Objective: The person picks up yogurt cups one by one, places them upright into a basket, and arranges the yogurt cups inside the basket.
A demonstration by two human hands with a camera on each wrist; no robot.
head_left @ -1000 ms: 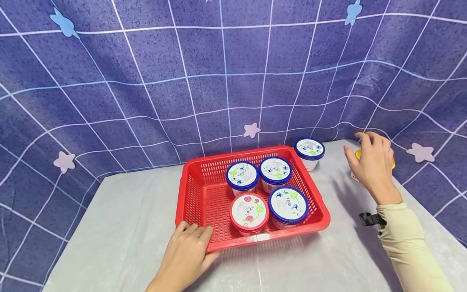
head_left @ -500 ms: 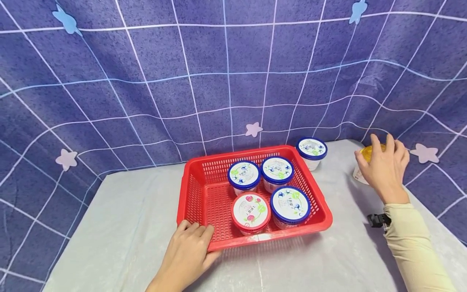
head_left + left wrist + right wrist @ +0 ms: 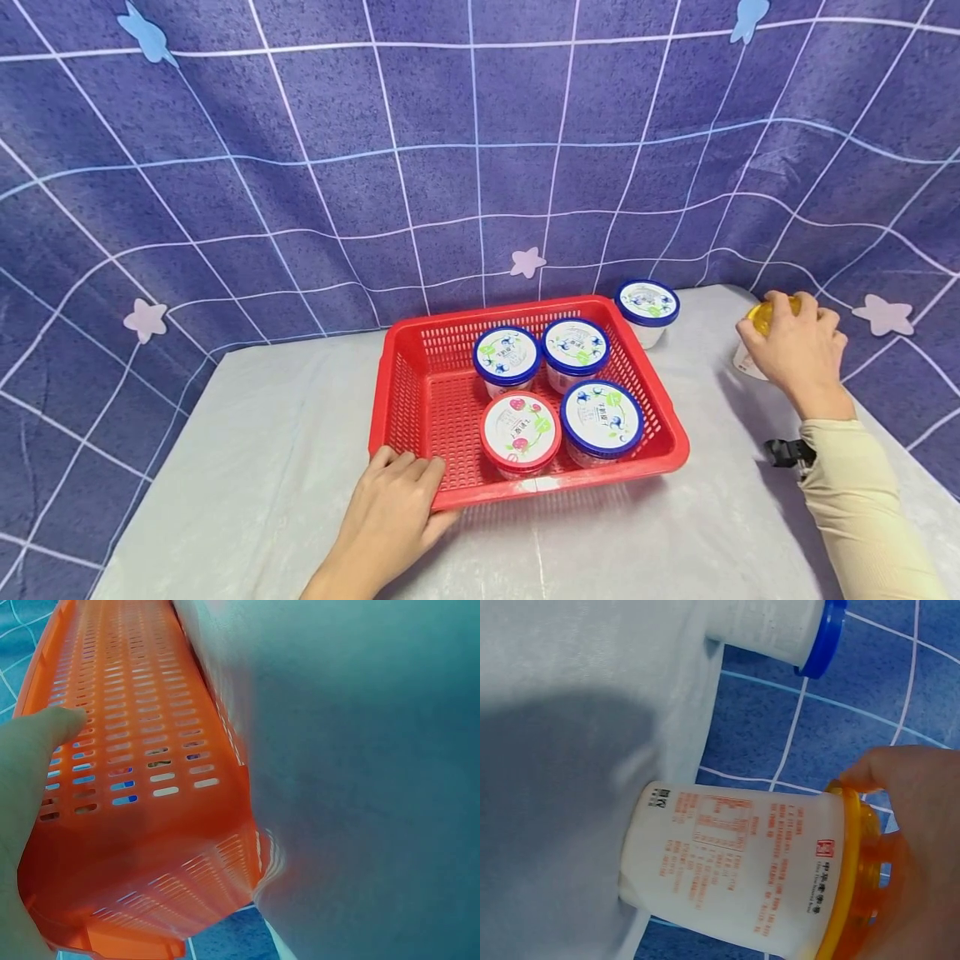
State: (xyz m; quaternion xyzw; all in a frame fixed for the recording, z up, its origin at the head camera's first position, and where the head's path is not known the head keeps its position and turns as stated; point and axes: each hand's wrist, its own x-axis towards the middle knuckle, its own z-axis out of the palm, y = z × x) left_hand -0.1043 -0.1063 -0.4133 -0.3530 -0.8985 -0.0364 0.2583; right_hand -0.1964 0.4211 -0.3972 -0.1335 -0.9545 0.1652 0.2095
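Note:
My left hand [image 3: 393, 508] grips the near left corner of a red perforated plastic basket [image 3: 405, 323]; in the left wrist view its thumb lies along the basket's outer wall [image 3: 135, 832]. Inside the basket stand a tub with a red-rimmed lid [image 3: 521, 429] and several tubs with blue-rimmed lids [image 3: 602, 417]. Off to the right, my right hand [image 3: 806, 354] holds a white tub with a yellow lid [image 3: 735, 862] from above, thumb and fingers around the lid. That tub stands upright, its base at the tabletop.
Another blue-lidded tub [image 3: 648, 304] stands behind the basket's far right corner, by the curtain. A grey-white cloth [image 3: 247, 450] covers the table. A blue grid-patterned curtain [image 3: 442, 183] hangs along the back and sides.
My right hand has moved slightly right and its fingers have closed onto the yellow lid. The left hand keeps its grip on the basket. The whole view has shifted slightly.

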